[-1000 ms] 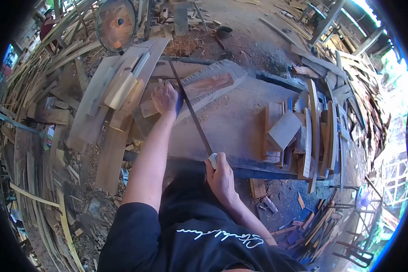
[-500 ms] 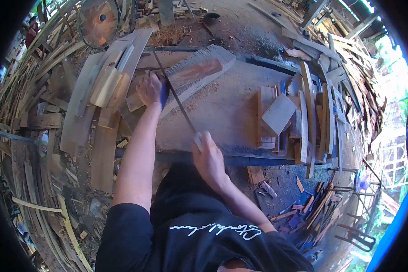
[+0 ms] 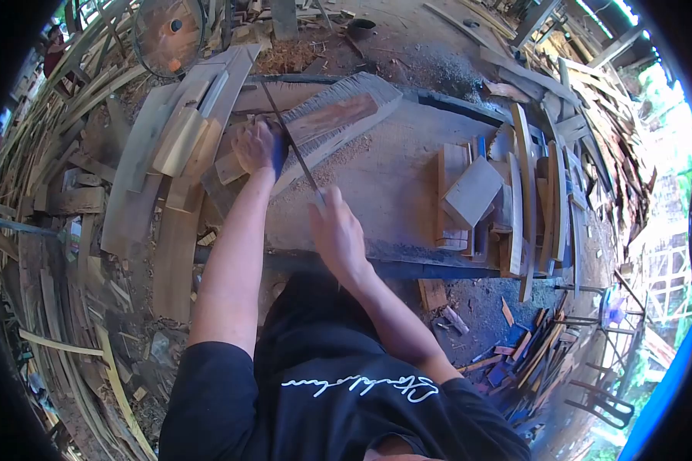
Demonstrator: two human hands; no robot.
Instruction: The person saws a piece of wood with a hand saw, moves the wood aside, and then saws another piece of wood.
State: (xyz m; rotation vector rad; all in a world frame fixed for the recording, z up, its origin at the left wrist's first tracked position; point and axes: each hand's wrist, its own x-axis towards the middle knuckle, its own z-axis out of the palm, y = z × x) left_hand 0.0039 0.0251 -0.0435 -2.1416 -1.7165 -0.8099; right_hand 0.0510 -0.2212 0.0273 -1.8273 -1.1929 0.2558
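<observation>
From afar I judged the thin blade [image 3: 294, 147] light and stiff, best held by its near end, where my right hand [image 3: 340, 240] had its grip clenched; its length slanted away across the block [image 3: 338, 123]. My left hand [image 3: 255, 146] was beside the block, its grip unclear.

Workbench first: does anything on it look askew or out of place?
A block lies askew atop the pile on the workbench, at right, angled while the strips beside it run nearly parallel.
</observation>
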